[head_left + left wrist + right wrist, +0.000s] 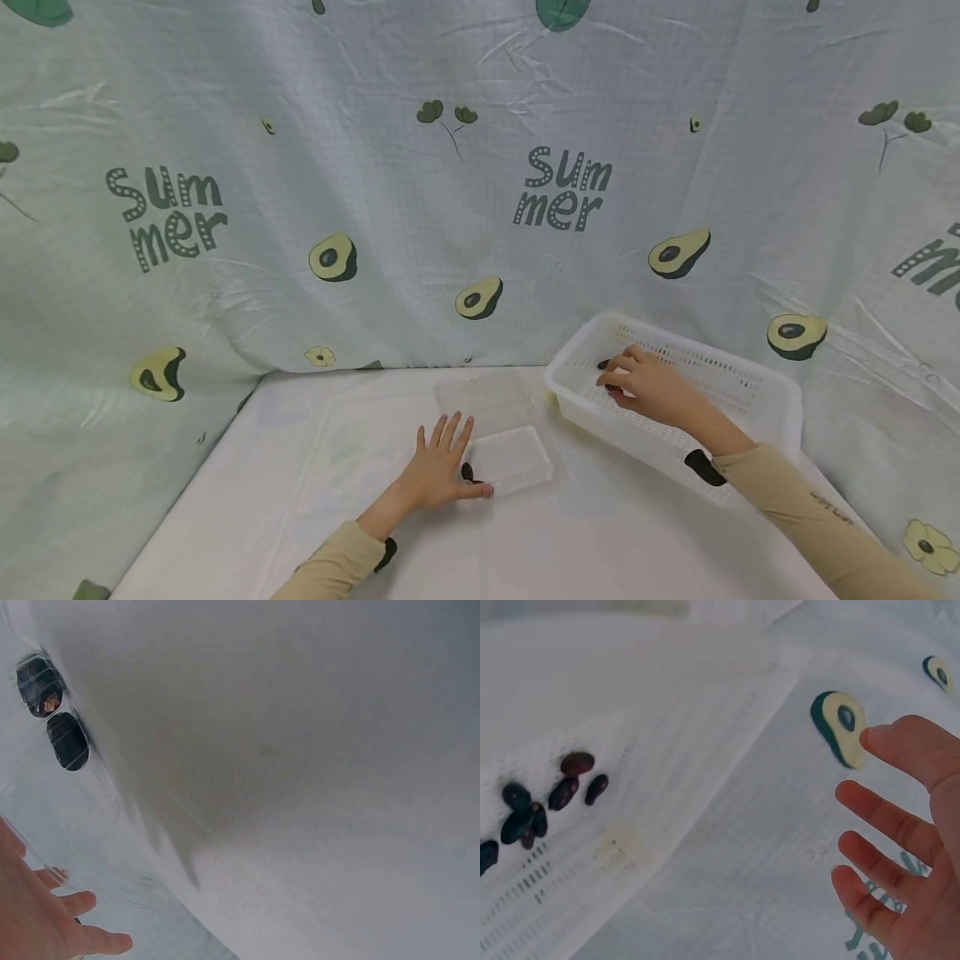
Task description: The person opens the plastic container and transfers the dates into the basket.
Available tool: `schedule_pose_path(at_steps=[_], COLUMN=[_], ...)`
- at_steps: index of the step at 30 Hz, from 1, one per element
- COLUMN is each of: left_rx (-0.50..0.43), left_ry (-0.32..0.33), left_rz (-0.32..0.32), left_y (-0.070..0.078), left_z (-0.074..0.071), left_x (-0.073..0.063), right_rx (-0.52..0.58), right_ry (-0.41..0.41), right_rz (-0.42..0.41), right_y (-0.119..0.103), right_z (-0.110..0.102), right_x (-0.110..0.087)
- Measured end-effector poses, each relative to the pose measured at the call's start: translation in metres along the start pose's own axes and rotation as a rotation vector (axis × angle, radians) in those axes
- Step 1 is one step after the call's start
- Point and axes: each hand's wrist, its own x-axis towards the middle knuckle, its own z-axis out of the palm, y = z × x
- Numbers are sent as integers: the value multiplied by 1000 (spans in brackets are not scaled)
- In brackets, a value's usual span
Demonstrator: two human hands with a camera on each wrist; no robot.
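Observation:
My left hand rests at the left side of a clear plastic box, fingers spread, the thumb along its near edge. Two dark oval grapes show through the box wall in the left wrist view. Over the left end of a white perforated basket reaches my right hand, its fingers slightly bent. Several dark purple grapes lie on the basket's floor. In the right wrist view the right hand's thumb and fingers are apart, with nothing seen between them.
Behind the box lies a clear plastic lid, flat on the white-covered table. A sheet printed with avocados and lettering hangs at the back and sides. The basket stands at the table's right, close to the sheet.

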Motion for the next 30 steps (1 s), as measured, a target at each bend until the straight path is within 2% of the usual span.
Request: schedule_pose_path(at_steps=[11,16,22,30], left_rx=[-11,16,26,12], left_ry=[36,13,-5,2], left_rz=[19,-7,-28,-22], left_y=[-1,0,1,0], left_z=[1,1,2,3], left_x=[-1,0,1,1], right_rx=[123,162,125,43], right_ry=[-97,-111,-189,-281], right_rz=[-23,-59,-89,-122], right_y=[-49,-65,-85,-99], right_z=[30,50,74,89], right_x=[20,27,35,46])
